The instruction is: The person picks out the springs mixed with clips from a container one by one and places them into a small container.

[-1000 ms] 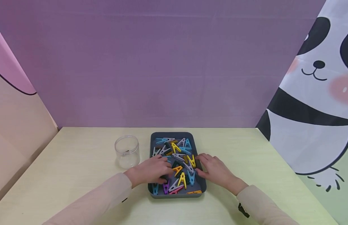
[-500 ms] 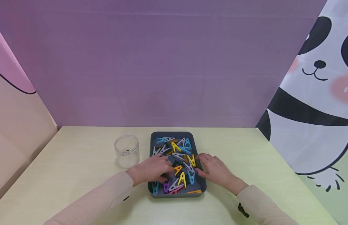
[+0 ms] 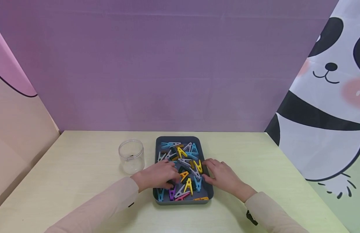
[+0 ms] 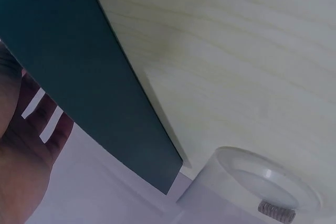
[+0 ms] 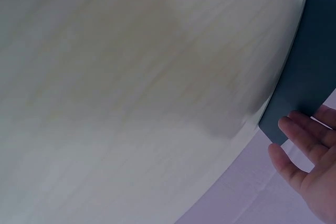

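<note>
A dark grey tray point(image 3: 182, 203) holds many-coloured plastic clothespins, among them a yellow clothespin point(image 3: 188, 187) and a purple clothespin point(image 3: 172, 194). My left hand point(image 3: 157, 174) reaches over the tray's left rim, thumb and fingers down among the clothespins. Its fingertips are hidden there, and I cannot tell whether they pinch anything. On the other side, my right hand point(image 3: 223, 174) touches the right rim with its thumb and fingers. The right wrist view shows those fingers point(image 5: 302, 135) against the tray's outer wall point(image 5: 304, 72).
Left of the tray stands a clear round jar point(image 3: 132, 166). Inside it lies a small ribbed piece point(image 4: 276, 212), seen in the left wrist view. Short dark and brown ribbed pieces lie among the clothespins. A purple backdrop point(image 3: 168, 71) rises behind the pale wooden table point(image 3: 89, 161).
My left hand has shifted slightly up and to the right within the tray. The right hand, tray and jar stay where they were.
</note>
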The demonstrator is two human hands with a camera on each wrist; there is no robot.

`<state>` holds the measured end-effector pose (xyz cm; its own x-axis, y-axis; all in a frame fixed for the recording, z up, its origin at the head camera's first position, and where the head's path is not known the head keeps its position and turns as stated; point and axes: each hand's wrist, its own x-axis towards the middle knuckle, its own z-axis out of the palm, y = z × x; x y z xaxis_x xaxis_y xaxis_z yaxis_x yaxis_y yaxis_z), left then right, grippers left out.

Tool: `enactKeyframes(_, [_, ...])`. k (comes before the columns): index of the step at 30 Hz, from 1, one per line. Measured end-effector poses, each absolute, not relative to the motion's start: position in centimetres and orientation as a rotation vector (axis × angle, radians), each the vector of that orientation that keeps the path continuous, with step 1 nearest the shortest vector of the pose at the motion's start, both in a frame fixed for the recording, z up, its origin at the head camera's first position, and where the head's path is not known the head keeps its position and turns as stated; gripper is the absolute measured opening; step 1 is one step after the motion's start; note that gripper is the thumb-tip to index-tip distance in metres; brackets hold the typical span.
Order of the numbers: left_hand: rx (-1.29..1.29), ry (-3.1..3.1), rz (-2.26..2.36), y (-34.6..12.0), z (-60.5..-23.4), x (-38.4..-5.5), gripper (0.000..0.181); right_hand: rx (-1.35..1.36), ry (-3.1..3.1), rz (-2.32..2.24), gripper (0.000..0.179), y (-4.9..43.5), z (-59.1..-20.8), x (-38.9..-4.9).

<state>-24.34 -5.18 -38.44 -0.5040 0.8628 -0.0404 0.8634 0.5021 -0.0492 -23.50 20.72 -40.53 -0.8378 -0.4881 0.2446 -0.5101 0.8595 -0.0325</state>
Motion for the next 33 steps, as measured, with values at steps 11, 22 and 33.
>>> enactKeyframes(11, [1.56,2.724,-0.082,-5.04,-38.82,-24.47,0.022,0.79,-2.782,0.139,0.045,20.78,-40.47,-23.49])
enactKeyframes(22, [1.537,2.688,-0.024,-4.97,-38.76,-24.58,0.022,0.781,-2.793,0.13,0.046,20.76,-40.4,-23.42])
enactKeyframes(33, [1.55,2.673,0.013,-5.1,-39.02,-24.83,0.023,0.79,-2.792,0.127,0.045,20.71,-40.28,-23.39])
